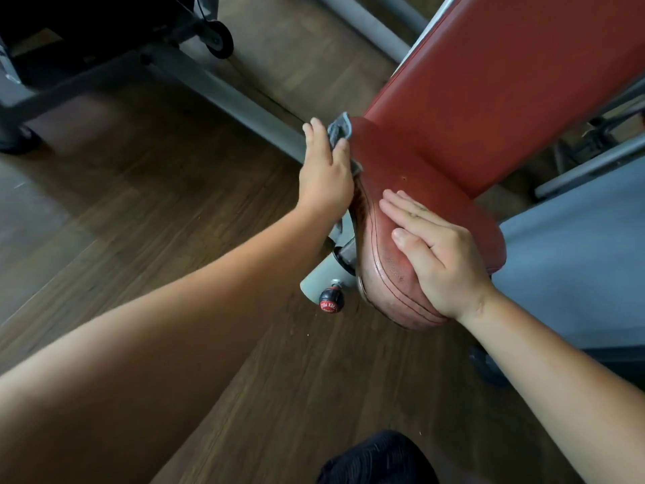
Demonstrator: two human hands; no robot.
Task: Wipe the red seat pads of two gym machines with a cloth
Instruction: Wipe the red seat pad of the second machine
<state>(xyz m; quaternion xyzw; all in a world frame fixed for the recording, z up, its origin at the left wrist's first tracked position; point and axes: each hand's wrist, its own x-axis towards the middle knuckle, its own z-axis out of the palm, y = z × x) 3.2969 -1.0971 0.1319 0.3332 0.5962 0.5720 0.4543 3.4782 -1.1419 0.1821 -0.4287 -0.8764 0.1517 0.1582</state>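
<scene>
Worn red stitched vinyl seat pad (412,190): left hand (324,176) presses crumpled grey cloth (95,131) flat-fingered along side edge; right hand (436,253), fingers flat and empty, steadies top; advise firm, overlapping strokes.
</scene>
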